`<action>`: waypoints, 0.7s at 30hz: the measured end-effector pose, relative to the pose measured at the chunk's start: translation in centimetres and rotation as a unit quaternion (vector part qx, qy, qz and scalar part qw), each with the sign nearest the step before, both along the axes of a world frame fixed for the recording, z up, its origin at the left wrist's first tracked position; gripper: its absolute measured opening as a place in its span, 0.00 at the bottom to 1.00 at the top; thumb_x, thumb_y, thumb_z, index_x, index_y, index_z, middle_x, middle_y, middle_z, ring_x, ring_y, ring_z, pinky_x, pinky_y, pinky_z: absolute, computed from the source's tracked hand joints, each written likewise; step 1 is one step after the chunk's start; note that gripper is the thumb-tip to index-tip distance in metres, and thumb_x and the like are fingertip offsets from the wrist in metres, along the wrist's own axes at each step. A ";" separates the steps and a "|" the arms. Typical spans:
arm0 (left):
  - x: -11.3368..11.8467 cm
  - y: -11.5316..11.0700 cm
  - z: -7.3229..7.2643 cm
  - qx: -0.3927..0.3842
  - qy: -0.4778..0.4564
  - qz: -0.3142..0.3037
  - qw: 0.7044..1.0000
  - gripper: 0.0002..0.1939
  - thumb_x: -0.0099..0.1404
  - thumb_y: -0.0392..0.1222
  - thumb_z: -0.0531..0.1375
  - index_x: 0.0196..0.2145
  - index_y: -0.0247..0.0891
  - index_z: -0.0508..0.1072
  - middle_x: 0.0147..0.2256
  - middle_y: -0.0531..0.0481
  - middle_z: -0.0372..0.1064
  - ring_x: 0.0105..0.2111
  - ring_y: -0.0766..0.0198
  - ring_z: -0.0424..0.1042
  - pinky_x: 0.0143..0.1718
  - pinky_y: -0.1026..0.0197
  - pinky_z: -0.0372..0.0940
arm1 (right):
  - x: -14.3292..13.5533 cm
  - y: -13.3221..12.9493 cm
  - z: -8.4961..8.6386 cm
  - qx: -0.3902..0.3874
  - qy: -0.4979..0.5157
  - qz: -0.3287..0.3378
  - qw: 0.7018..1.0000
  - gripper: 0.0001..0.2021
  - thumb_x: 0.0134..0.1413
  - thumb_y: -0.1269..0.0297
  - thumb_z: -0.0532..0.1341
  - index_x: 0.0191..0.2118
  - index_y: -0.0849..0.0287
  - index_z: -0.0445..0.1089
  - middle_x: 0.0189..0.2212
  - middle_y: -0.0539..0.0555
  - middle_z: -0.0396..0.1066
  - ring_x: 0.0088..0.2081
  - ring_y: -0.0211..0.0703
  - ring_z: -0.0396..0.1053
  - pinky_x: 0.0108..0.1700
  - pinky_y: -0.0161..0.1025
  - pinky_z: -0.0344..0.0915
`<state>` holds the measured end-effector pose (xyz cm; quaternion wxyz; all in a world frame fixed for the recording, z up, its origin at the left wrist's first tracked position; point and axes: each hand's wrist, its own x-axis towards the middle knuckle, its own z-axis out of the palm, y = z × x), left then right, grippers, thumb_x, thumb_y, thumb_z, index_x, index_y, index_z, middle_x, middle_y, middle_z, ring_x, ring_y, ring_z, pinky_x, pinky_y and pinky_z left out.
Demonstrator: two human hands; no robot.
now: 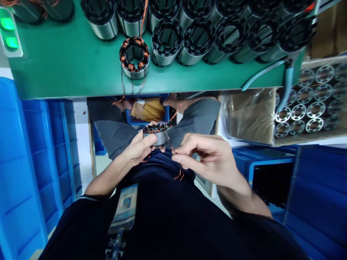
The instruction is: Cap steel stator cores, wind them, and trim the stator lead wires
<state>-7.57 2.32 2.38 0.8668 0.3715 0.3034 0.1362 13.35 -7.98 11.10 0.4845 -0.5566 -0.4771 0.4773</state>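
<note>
Green tabletop point(73, 72), head view: cores point(164, 59) stand in rows toward the right edge; pliers point(288, 79) overhang the near edge, presumably for reach. Clear of that edge, the left hand point(139, 148) grips a stator point(161, 138), apparently steadying it, while the right hand point(208, 155) pinches copper wire point(172, 147) between thumb and forefinger, seemingly for control.

The single view looks from the person's head steeply down and a little forward, over the dark shirt point(173, 220) and lap point(111, 121), to the green worktop point(70, 72), whose near edge crosses the upper part. It sits close above the left hand point(139, 148) and right hand point(210, 159), yet wide enough to take in the worktop's near-left corner and right edge.
</note>
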 end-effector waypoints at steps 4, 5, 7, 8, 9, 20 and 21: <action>-1.9 0.3 -1.2 -0.093 -0.009 -0.025 0.995 0.35 0.62 0.62 0.82 0.58 0.43 0.80 0.49 0.41 0.86 0.42 0.51 0.87 0.50 0.47 0.81 | -1.1 -0.6 -1.6 -0.051 0.041 0.031 0.997 0.08 0.74 0.62 0.76 0.40 0.57 0.82 0.31 0.48 0.78 0.25 0.33 0.73 0.28 0.32 0.66; -2.1 0.1 -1.4 -0.084 -0.010 -0.007 0.996 0.35 0.61 0.60 0.83 0.58 0.43 0.80 0.48 0.43 0.86 0.40 0.54 0.85 0.48 0.50 0.80 | -1.7 -0.8 -2.7 -0.061 0.042 0.046 0.996 0.09 0.75 0.60 0.75 0.40 0.57 0.82 0.32 0.48 0.78 0.26 0.33 0.73 0.28 0.32 0.66; -2.1 -0.4 -1.5 -0.006 0.000 0.042 0.999 0.33 0.57 0.56 0.85 0.54 0.42 0.80 0.43 0.48 0.84 0.36 0.59 0.81 0.44 0.54 0.77 | -2.9 -1.2 -5.4 -0.078 0.037 0.083 0.993 0.14 0.75 0.55 0.74 0.38 0.57 0.82 0.31 0.50 0.78 0.28 0.34 0.72 0.30 0.33 0.66; -2.0 -0.6 -1.4 0.061 0.010 0.063 0.996 0.31 0.56 0.52 0.86 0.51 0.41 0.80 0.41 0.50 0.83 0.36 0.60 0.80 0.43 0.56 0.76 | -3.2 -1.4 -6.7 -0.087 0.036 0.099 0.991 0.16 0.74 0.53 0.74 0.36 0.58 0.81 0.30 0.50 0.77 0.28 0.35 0.71 0.30 0.33 0.66; -1.8 -0.7 -1.1 0.135 0.019 0.077 0.988 0.29 0.55 0.47 0.86 0.48 0.41 0.79 0.40 0.51 0.82 0.37 0.60 0.80 0.44 0.57 0.76 | -3.1 -1.4 -7.8 -0.098 0.036 0.110 0.988 0.18 0.73 0.51 0.75 0.34 0.58 0.80 0.29 0.50 0.77 0.28 0.35 0.71 0.30 0.33 0.67; -1.5 0.6 4.9 0.350 -0.051 -0.068 0.933 0.47 0.59 0.30 0.79 0.70 0.50 0.66 0.50 0.50 0.86 0.45 0.56 0.90 0.46 0.59 0.82 | 4.0 3.8 0.3 -0.232 0.168 0.196 0.938 0.19 0.64 0.49 0.82 0.44 0.60 0.84 0.38 0.54 0.87 0.36 0.42 0.83 0.34 0.34 0.80; -1.6 0.6 5.1 0.338 -0.048 -0.090 0.935 0.48 0.59 0.31 0.79 0.70 0.51 0.63 0.50 0.49 0.86 0.44 0.56 0.90 0.44 0.59 0.81 | 3.8 4.0 1.0 -0.219 0.163 0.207 0.940 0.17 0.64 0.51 0.83 0.43 0.60 0.83 0.36 0.53 0.86 0.34 0.40 0.82 0.35 0.34 0.79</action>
